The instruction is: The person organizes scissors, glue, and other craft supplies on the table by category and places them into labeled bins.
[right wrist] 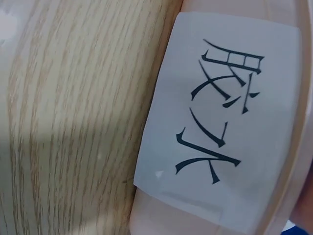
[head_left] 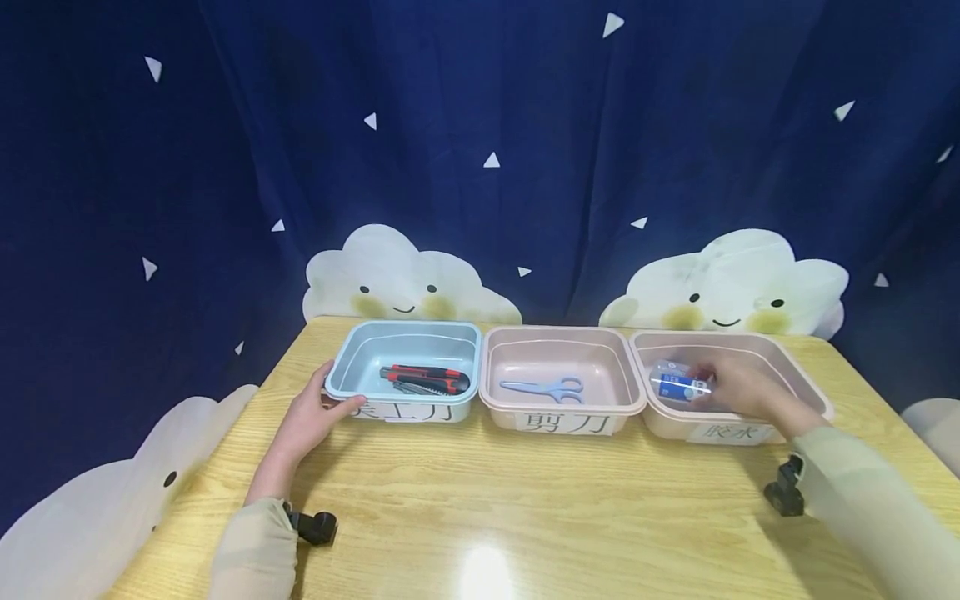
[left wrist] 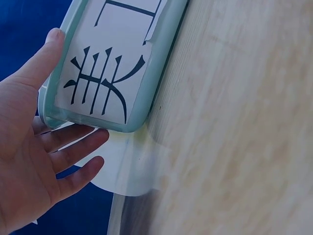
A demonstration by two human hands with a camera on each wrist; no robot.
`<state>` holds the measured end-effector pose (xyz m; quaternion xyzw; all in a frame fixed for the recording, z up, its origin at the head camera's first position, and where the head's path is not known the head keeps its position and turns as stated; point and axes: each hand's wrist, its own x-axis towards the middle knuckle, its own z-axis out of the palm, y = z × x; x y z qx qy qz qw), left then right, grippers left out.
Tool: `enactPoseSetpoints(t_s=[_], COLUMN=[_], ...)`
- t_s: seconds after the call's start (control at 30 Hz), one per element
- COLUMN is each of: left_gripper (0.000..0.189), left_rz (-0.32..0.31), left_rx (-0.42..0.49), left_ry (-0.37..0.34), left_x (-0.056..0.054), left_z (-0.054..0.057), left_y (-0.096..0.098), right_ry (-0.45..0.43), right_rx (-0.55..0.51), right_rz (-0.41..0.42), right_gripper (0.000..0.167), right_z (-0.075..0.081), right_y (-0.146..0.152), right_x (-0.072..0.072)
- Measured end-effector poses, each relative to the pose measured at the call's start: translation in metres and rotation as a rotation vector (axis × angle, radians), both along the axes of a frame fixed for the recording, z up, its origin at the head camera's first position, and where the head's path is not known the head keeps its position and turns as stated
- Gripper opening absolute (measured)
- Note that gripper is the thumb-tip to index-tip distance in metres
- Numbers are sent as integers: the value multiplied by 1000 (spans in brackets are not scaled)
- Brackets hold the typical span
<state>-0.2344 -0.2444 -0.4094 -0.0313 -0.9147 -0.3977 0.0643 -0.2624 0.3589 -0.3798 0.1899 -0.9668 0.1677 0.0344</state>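
Note:
My left hand [head_left: 307,418] rests at the left front corner of a light blue plastic bin [head_left: 366,379]; the thumb lies along the front rim. In the left wrist view its fingers [left wrist: 73,154] are spread and relaxed, some touching the bin's end wall. Inside that bin lie red-and-black utility knives [head_left: 431,379]. My right hand [head_left: 738,387] reaches into the right pink bin [head_left: 780,354] and pinches the right end of a clear glue bottle [head_left: 675,387] with a blue label. The right wrist view shows mostly that bin's paper label [right wrist: 220,117]; the fingers are hidden there.
Between these bins stands another pink bin [head_left: 517,350] holding blue-handled scissors [head_left: 551,388]. All three bins carry front paper labels with Chinese characters and line the far edge of a wooden table [head_left: 525,492]. Behind hangs a dark blue curtain [head_left: 450,200] with white clouds.

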Motion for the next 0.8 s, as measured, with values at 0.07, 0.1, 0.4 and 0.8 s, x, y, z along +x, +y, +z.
enactPoseSetpoints(t_s=[0.07,0.1,0.4,0.8], left_gripper=[91,91,91,85], left_rz=[-1,0,-4,-27], left_rx=[-1,-2,13,0], left_ry=[-4,-5,-6,-46], left_x=[0,-1,-4,-5], left_z=[-1,-1,-3,-2], left_y=[0,-1,0,-3], right_ry=[-16,-25,-67,-15], right_rx=[1,0,18,60], right_rz=[5,4,5,-45], right_gripper=[35,36,35,26], right_z=[-3,-5,-6,16], right_y=[1,2,-1,-5], right_x=[-2,-3,-8,-3])
